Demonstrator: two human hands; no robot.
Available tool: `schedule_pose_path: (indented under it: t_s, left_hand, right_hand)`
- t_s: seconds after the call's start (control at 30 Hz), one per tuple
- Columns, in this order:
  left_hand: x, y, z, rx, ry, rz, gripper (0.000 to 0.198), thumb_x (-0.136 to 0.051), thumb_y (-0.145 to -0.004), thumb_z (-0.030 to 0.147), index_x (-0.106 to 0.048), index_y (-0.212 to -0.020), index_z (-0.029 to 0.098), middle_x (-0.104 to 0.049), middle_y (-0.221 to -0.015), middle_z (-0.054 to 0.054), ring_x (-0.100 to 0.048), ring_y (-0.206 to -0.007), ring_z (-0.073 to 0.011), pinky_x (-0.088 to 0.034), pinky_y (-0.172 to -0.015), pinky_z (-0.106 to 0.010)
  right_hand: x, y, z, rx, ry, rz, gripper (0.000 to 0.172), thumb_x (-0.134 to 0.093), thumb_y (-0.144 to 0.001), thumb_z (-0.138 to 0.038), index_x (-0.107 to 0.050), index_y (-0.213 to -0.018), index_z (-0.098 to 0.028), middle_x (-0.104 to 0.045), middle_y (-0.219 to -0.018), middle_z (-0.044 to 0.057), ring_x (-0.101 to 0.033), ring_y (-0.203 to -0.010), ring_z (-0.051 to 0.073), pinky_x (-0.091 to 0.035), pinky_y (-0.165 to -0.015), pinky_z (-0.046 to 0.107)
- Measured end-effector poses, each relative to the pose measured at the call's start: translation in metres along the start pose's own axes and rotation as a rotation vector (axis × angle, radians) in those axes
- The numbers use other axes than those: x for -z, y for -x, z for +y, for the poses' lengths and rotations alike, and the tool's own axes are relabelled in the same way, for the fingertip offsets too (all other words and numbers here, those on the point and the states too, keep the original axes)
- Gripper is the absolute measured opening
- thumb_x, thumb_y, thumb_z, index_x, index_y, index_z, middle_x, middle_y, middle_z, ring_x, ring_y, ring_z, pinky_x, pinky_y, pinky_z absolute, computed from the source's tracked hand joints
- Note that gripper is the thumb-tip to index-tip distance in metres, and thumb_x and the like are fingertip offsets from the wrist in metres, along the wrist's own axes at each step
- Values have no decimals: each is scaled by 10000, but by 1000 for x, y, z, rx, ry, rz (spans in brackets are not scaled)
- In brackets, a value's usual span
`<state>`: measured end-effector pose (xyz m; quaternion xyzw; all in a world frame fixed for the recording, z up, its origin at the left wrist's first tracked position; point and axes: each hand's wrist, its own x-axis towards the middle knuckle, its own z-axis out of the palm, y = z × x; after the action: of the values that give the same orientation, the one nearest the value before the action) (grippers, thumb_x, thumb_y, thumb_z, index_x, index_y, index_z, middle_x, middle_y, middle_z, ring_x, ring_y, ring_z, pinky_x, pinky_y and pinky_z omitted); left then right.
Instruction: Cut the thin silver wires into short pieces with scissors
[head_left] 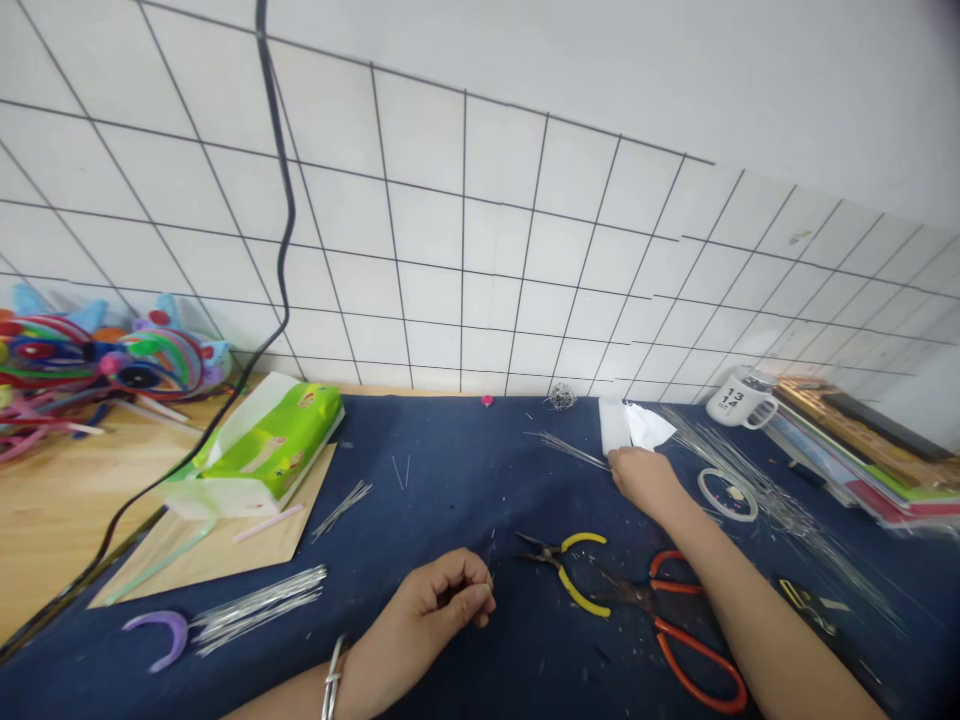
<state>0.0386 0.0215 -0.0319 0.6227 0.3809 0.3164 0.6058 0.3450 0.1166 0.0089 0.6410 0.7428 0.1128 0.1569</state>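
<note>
My left hand [448,600] is closed in a pinch above the blue cloth, and a short, thin piece of wire seems to stick up from its fingertips. Farther off on the right, my right hand [645,482] reaches out with its fingers curled down at the end of a small bundle of thin wires [568,447], beside a white paper packet [615,425]. What its fingertips hold, if anything, is hidden. Between the hands lie yellow-handled pliers [566,570], spread apart. Orange-handled scissors [667,600] lie under the right forearm.
Bundles of silver wire [259,608] lie at left, near a purple curved piece [176,635] and a green tissue pack [289,445]. Long wires [757,480], a tape roll [727,495], a mug [739,398] and stacked books [862,450] are right. A black cable [283,250] hangs at left.
</note>
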Motion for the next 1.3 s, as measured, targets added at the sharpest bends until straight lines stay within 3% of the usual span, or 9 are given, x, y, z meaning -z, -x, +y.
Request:
schedule_pose_path:
  t_s: [0.4,0.6,1.3]
  left_hand:
    - [0,0,-1,-7,-30,-23,204,-457,-820,342,-524,-755,161,-574,-715,-14,-515,-650,-114,-381,-602,-225]
    - [0,-1,-2,-14,-42,-32,204,-461,-821,339,-521,-748,159,-570,-714,-11,-509,-646,-112,-377,-597,-224]
    - [0,-1,-3,0,-30,-37,223,-464,-832,335,-534,-760,136,-567,-690,-12,-505,-630,-101,-373,-591,-217]
  right_hand:
    - [7,2,25,-44,-39,-57,252,-366,-861,-258,-567,-930,-122,-608,-917,142,-569,-852,219,-374,-684,294]
    - [8,4,18,-18,-64,4,297,-294,-899,-266,-537,-973,-113,-578,-970,140,-533,-920,210,-364,-710,272]
    - [-26,-8,5,64,-46,62,185,-400,-806,-93,-540,-915,-148,-580,-885,115,-542,-874,222,-384,-692,285]
